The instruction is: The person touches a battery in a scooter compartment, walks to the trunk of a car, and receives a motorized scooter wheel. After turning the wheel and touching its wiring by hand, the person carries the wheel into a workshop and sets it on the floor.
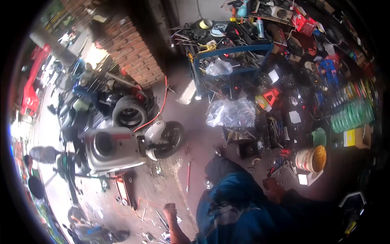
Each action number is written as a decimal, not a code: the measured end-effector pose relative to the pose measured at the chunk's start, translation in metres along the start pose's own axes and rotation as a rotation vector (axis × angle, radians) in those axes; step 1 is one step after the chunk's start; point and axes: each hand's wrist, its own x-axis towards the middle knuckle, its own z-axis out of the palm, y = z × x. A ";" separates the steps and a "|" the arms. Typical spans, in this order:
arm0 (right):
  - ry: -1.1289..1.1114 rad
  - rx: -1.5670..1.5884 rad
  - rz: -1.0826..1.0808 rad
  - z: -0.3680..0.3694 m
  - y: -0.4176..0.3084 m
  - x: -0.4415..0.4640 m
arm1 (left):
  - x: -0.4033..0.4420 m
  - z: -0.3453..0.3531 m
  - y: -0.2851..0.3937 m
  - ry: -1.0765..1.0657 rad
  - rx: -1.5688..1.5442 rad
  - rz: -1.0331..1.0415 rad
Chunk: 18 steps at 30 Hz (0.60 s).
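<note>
My left hand [170, 212] hangs low beside my body with its fingers curled closed. Whether anything is inside it I cannot make out. Just left of it, a long thin tool [161, 219] and other loose tools lie on the floor. On the other side, my right hand [273, 188] is near my knee, its fingers dark and blurred. Nearest to that hand are loose metal tools [287, 163] on the floor. A silver scooter [111, 148] stands to the left, its wheel [170, 139] pointing toward me.
An orange floor jack [123, 190] stands near the scooter, and a red rod [188, 177] lies on the floor. Tires [130, 112] rest by a brick pillar [134, 53]. A blue tool cart [231, 51], plastic-covered boxes [231, 113] and a bucket [305, 158] crowd the right.
</note>
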 end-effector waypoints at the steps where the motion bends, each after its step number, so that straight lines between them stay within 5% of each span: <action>1: -0.016 0.292 0.170 0.009 0.007 0.010 | 0.030 0.006 0.031 -0.057 0.118 -0.008; 4: -0.380 0.678 0.224 0.011 0.021 0.087 | 0.062 0.062 0.154 0.028 0.063 0.071; 7: -0.015 -0.570 -0.497 0.025 -0.098 0.090 | 0.095 0.100 0.222 -0.067 0.058 0.181; 9: 0.112 0.322 -0.105 0.031 -0.214 0.052 | 0.105 0.128 0.259 -0.127 0.253 0.255; 11: 0.166 0.397 -0.096 0.025 -0.299 0.038 | 0.159 0.148 0.247 -0.185 0.334 0.502; 14: 0.197 0.514 -0.223 0.021 -0.367 0.046 | 0.162 0.177 0.322 -0.301 0.420 0.426; 18: 0.249 0.593 -0.271 0.030 -0.412 0.062 | 0.230 0.220 0.379 -0.340 0.443 0.694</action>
